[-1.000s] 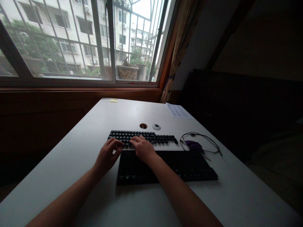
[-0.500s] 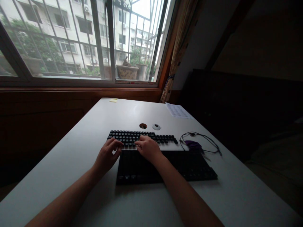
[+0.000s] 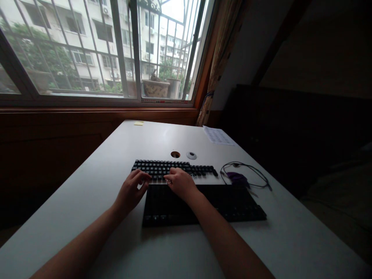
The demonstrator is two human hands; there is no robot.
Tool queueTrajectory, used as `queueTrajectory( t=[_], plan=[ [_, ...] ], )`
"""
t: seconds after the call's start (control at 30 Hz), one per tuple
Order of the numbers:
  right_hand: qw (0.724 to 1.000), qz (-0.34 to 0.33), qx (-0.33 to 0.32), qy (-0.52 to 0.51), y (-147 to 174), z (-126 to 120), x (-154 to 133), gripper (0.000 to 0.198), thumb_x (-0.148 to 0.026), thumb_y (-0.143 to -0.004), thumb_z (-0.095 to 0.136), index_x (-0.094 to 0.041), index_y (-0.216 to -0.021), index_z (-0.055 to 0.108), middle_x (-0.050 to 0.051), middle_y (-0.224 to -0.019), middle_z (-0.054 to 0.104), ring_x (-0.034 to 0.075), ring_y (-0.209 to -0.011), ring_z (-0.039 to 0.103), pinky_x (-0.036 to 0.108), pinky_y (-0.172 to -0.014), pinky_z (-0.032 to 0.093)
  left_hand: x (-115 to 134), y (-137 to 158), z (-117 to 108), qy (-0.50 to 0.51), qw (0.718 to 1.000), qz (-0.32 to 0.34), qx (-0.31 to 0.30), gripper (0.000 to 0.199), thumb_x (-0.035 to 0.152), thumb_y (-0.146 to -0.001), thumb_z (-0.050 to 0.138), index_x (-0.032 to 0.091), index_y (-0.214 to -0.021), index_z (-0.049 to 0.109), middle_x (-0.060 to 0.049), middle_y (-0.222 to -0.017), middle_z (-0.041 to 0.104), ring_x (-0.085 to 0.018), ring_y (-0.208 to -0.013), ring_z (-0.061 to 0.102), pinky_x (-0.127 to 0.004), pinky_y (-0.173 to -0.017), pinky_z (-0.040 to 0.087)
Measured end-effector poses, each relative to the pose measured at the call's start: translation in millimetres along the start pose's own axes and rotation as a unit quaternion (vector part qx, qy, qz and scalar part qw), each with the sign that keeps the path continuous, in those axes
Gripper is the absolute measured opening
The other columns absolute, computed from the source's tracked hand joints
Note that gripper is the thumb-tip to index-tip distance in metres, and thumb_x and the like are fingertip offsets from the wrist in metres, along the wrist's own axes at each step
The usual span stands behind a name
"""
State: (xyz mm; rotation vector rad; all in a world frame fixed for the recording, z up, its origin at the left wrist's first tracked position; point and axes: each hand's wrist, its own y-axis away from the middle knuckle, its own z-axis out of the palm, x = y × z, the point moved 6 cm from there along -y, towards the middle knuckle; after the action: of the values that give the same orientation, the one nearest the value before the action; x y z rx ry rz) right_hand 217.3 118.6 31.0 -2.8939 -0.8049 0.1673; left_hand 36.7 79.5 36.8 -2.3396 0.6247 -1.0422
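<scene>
Grey daylight from the metal-barred window (image 3: 136, 58) lit the white desk (image 3: 72, 197), small black square keycaps (image 3: 158, 168) standing in rows just beyond your flat black rectangular keyboard (image 3: 232, 203). Your left hand (image 3: 134, 188) curled at their near-left corner, your right hand (image 3: 182, 183) bunched close by; whether either pinched anything, I couldn't tell. Light, straight-down touches seemed best, sparing those tight rows.

Keycap rows (image 3: 162, 164) on the table (image 3: 87, 186) behind the keyboard (image 3: 225, 201), cable (image 3: 264, 177) rightward.
</scene>
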Motion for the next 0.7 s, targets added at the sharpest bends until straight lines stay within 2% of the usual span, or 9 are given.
queueTrajectory(
  t=[0.3, 0.53, 0.7],
  plan=[
    [1.0, 0.004, 0.0, -0.002, 1, -3, -3, 0.02, -0.027, -0.093, 0.054, -0.027, -0.102, 0.072, 0.005, -0.103, 0.062, 0.02, -0.102, 0.056, 0.03, -0.082, 0.048, 2, 0, 0, 0.0, 1.0, 0.001, -0.004, 0.012, 0.013, -0.089, 0.051, 0.02, -0.092, 0.061, -0.002, -0.085, 0.056, -0.016, -0.074, 0.055, -0.028, -0.066, 0.047],
    [1.0, -0.008, 0.01, -0.018, 1, -3, -9, 0.027, -0.03, -0.096, 0.051, -0.03, -0.118, 0.066, 0.006, -0.11, 0.059, 0.02, -0.105, 0.053, 0.029, -0.084, 0.048, 2, 0, 0, -0.006, 1.0, 0.001, -0.001, 0.012, 0.013, -0.089, 0.052, 0.019, -0.091, 0.062, -0.002, -0.085, 0.055, -0.015, -0.074, 0.054, -0.028, -0.066, 0.048],
    [0.999, -0.024, 0.011, -0.022, 0, -1, -13, 0.029, -0.03, -0.096, 0.05, -0.031, -0.121, 0.066, 0.006, -0.111, 0.057, 0.02, -0.103, 0.052, 0.029, -0.083, 0.048, 3, -1, 1, 0.0, 1.0, -0.003, -0.001, 0.012, 0.014, -0.089, 0.051, 0.02, -0.091, 0.062, -0.002, -0.085, 0.056, -0.015, -0.073, 0.054, -0.028, -0.067, 0.047]
  ],
)
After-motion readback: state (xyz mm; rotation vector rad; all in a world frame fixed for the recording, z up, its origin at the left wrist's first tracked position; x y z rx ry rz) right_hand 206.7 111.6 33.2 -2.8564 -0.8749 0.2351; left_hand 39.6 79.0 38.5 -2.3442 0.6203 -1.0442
